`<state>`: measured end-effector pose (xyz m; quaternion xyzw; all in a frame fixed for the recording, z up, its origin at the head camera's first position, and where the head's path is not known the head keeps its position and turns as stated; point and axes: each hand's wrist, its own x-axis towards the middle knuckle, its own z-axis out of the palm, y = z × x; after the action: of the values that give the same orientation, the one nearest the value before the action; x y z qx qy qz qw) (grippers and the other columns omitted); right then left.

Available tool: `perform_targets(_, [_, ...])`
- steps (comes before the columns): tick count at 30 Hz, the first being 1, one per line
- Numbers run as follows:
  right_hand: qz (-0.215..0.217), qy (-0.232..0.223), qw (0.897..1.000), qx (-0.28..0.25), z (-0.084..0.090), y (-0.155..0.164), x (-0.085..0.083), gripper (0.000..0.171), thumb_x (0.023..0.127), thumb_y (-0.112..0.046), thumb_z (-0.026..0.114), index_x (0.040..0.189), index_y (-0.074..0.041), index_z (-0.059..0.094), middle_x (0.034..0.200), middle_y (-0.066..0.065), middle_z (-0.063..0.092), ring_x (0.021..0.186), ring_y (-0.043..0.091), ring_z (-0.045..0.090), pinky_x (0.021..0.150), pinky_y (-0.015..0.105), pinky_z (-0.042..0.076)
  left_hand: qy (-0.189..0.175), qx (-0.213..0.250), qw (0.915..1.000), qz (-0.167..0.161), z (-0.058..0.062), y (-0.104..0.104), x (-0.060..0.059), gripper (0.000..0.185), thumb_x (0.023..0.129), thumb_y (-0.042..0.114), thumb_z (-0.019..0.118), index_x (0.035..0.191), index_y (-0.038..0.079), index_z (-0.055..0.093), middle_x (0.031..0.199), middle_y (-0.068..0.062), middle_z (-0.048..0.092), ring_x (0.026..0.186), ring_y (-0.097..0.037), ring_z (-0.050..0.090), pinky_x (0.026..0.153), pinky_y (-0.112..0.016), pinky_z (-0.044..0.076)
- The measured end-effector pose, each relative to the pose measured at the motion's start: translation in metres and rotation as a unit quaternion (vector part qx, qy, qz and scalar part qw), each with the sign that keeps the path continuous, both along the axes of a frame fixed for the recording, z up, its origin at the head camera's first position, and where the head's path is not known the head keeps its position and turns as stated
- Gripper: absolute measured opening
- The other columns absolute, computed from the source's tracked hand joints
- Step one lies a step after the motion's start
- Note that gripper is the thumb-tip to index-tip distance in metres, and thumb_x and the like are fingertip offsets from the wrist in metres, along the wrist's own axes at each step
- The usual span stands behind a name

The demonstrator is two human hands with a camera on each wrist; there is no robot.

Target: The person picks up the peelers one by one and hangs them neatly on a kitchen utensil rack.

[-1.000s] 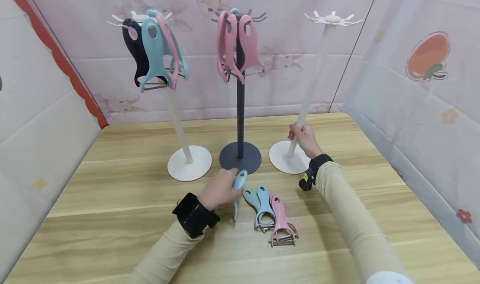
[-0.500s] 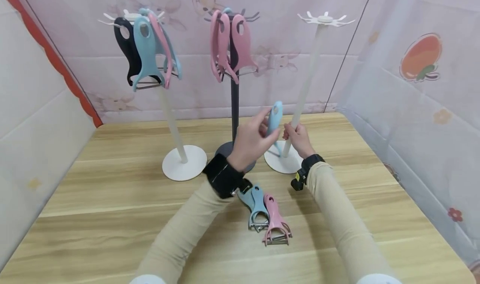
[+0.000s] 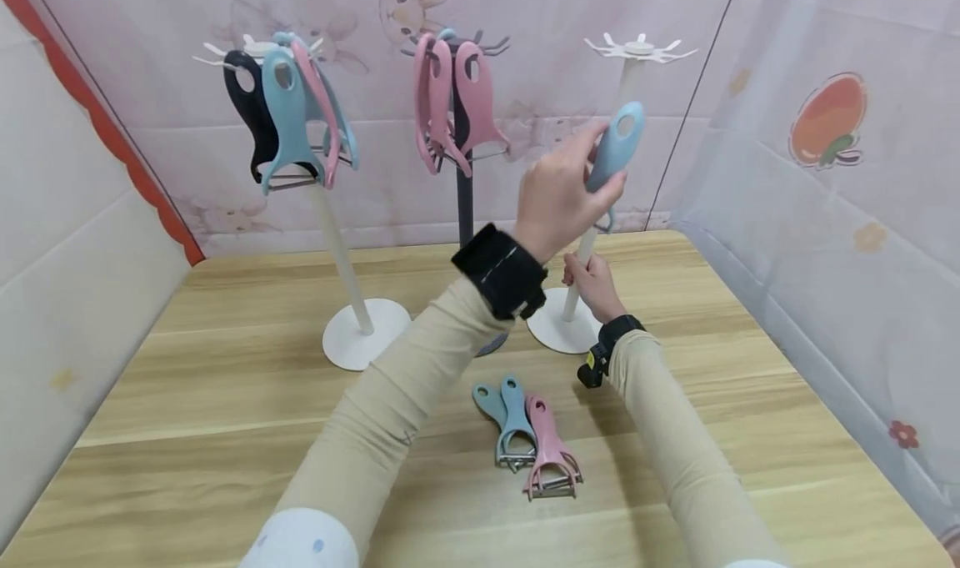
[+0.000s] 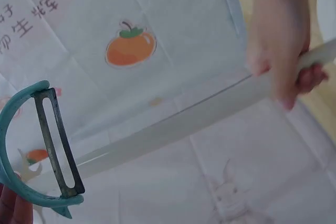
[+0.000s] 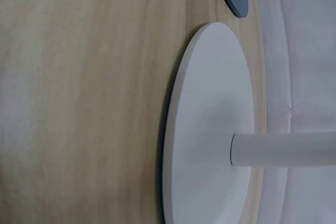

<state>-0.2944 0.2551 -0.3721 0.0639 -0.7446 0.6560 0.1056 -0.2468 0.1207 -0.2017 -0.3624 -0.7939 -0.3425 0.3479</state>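
At your ten o'clock a white stand [image 3: 341,259] carries black, blue and pink peelers, at twelve a dark stand [image 3: 463,193] holds pink ones, and two blue peelers [image 3: 506,409] and a pink peeler [image 3: 550,451] lie on the bench [image 3: 187,401].

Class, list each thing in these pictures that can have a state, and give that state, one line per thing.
Left hand: raised, grips blue peeler.
Blue peeler: held in the air, below the hooks.
Right hand: grips right stand's pole.
Right stand: upright, hooks bare.
Middle stand: upright, pink peelers hanging.
Left stand: upright, peelers hanging.
Three peelers on table: lying flat.
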Motion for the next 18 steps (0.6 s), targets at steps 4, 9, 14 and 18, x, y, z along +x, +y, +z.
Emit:
perform_targets(4, [-0.01,-0.003,1.0,0.001,-0.007,0.004,-0.005,0.022,0.095,-0.007,0.043,0.075,0.002,0.048,0.063,0.005,0.048,0.062,0.015,0.048,0.065,0.026,0.041,0.009,-0.043,0.9986,0.03,0.028,0.013,-0.004,0.046,0.085,0.025,0.06,0.125,0.003,0.05,0.106,-0.005,0.063,0.089,-0.012,0.061,0.072,-0.017,0.046])
perform_targets(9, [-0.036,-0.012,0.999,0.018,-0.018,0.011,-0.013,0.023,0.09,0.0,0.04,0.068,-0.004,0.044,0.064,0.001,0.048,0.063,0.011,0.048,0.065,0.023,0.042,0.02,-0.118,0.9894,0.083,0.051,0.036,-0.005,0.045,0.089,0.028,0.052,0.127,0.007,0.047,0.112,-0.003,0.061,0.091,-0.011,0.061,0.074,-0.018,0.047])
perform_targets(14, [-0.041,-0.006,0.999,0.021,-0.02,0.011,-0.015,0.025,0.091,0.0,0.04,0.068,-0.006,0.045,0.066,0.002,0.048,0.065,0.013,0.049,0.065,0.023,0.043,-0.003,-0.136,0.983,0.124,0.055,0.048,-0.011,0.039,0.089,0.027,0.05,0.124,0.01,0.048,0.109,0.0,0.061,0.087,-0.011,0.061,0.069,-0.021,0.049])
perform_targets(18, [-0.037,-0.005,0.999,0.019,-0.019,0.01,-0.013,0.024,0.09,0.003,0.038,0.068,-0.006,0.044,0.067,0.001,0.048,0.065,0.014,0.048,0.065,0.023,0.042,-0.013,-0.116,0.9847,0.13,0.047,0.047,-0.018,0.041,0.088,0.026,0.053,0.125,0.01,0.046,0.105,0.001,0.062,0.086,-0.012,0.061,0.069,-0.023,0.049])
